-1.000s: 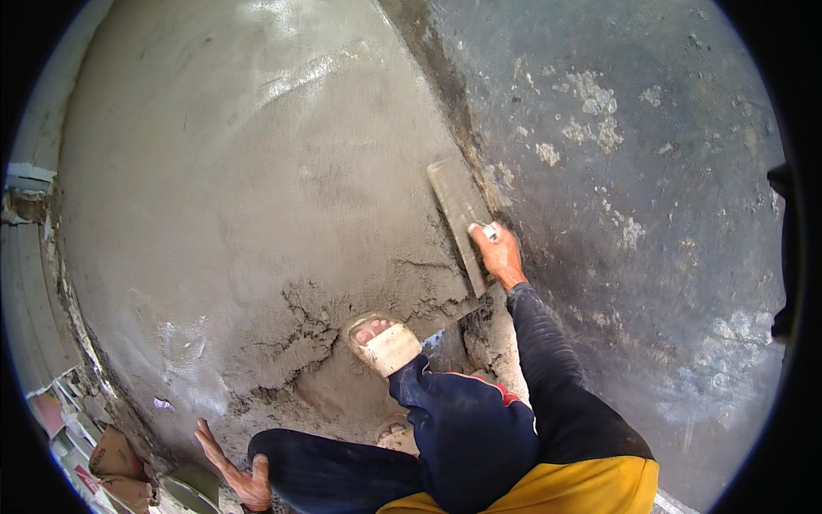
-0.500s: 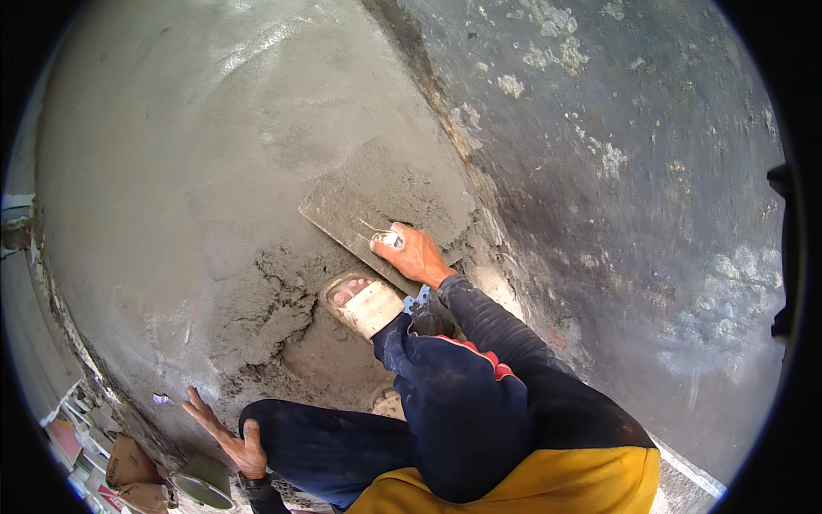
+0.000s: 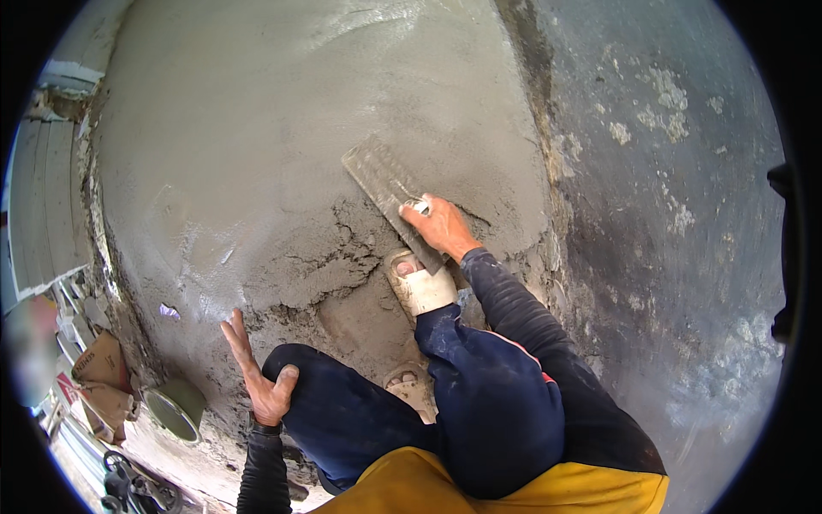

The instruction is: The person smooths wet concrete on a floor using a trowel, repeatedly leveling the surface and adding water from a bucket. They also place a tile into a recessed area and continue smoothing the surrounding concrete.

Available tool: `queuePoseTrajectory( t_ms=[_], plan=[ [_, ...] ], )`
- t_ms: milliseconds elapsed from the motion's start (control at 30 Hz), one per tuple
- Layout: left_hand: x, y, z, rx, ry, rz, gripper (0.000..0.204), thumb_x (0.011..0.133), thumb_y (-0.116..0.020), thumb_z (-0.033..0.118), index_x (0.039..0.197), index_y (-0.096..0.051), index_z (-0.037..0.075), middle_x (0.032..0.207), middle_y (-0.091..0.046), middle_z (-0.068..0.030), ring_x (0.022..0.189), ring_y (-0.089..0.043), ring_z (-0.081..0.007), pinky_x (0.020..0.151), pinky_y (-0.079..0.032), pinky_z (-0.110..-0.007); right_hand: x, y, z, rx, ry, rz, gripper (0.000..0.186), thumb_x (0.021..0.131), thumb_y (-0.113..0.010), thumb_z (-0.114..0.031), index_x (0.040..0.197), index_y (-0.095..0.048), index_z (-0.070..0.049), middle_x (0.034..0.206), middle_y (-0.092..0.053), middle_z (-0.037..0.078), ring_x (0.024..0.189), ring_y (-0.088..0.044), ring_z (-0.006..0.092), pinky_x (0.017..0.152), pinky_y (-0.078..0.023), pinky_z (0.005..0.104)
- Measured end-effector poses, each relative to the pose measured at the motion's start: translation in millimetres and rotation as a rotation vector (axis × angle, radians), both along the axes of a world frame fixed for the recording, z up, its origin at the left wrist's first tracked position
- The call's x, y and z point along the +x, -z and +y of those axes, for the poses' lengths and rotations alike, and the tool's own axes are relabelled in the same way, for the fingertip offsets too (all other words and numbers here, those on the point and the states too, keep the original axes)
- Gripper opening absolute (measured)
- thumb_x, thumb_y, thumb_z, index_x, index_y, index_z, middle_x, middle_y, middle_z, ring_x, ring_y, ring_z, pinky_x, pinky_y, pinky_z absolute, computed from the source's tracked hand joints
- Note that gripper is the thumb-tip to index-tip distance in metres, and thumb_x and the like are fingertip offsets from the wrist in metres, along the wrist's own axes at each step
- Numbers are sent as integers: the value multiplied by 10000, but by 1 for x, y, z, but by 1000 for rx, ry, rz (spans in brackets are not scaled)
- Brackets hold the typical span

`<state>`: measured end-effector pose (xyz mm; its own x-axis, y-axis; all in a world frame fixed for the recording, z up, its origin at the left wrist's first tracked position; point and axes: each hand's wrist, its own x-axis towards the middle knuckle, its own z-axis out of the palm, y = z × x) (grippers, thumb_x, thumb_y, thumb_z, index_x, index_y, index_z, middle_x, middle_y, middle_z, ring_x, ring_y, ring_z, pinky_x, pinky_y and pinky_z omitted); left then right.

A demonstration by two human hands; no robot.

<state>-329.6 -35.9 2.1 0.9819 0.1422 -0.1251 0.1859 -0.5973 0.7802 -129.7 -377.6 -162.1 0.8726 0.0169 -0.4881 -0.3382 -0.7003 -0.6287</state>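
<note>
My right hand [image 3: 443, 226] is closed round the pale handle of a long flat plastering trowel [image 3: 375, 176]. The blade lies on wet grey mortar [image 3: 231, 154], its near end beside my sandalled foot [image 3: 424, 291]. Smooth mortar spreads beyond the blade, while rough, cracked lumps [image 3: 342, 248] lie just left of it. My left hand [image 3: 259, 377] rests against my left knee with its fingers stretched out, holding nothing.
A dark, stained wall [image 3: 659, 223] borders the mortar on the right. At lower left stand a green bucket [image 3: 175, 409] and a torn brown paper bag [image 3: 104, 373]. A small purple scrap [image 3: 169, 312] lies on the mortar. Grey boards [image 3: 47, 201] line the far left.
The trowel has turned so its blade points more steeply away from me, and now shows narrower. My view has swung left, bringing more of the bucket and boards in. My left hand stays at the knee.
</note>
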Motion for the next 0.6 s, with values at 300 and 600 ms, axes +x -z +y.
queuePoseTrajectory(
  t_ms=[300, 600],
  plan=[
    [-30, -17, 2, -158, -93, -66, 1378, 795, -761, 733, 1682, 43, 50, 1695, -205, -312, 1589, -187, -439, 1273, -130, -550, 76, 5, -45, -18, 370, -280, 576, 933, -702, -527, 959, -681, 48, 758, -667, 110, 709, -580, 223, 721, -498, 404],
    [-49, -34, -11, -297, 34, -180, 1347, 757, -868, 547, 1690, -28, 61, 1651, -312, -326, 1540, -328, -446, 1240, -263, -540, 53, 6, 111, 28, -598, 4, 606, 946, -654, -539, 981, -687, 65, 914, -731, 269, 866, -701, 386, 837, -513, 503]
  ],
)
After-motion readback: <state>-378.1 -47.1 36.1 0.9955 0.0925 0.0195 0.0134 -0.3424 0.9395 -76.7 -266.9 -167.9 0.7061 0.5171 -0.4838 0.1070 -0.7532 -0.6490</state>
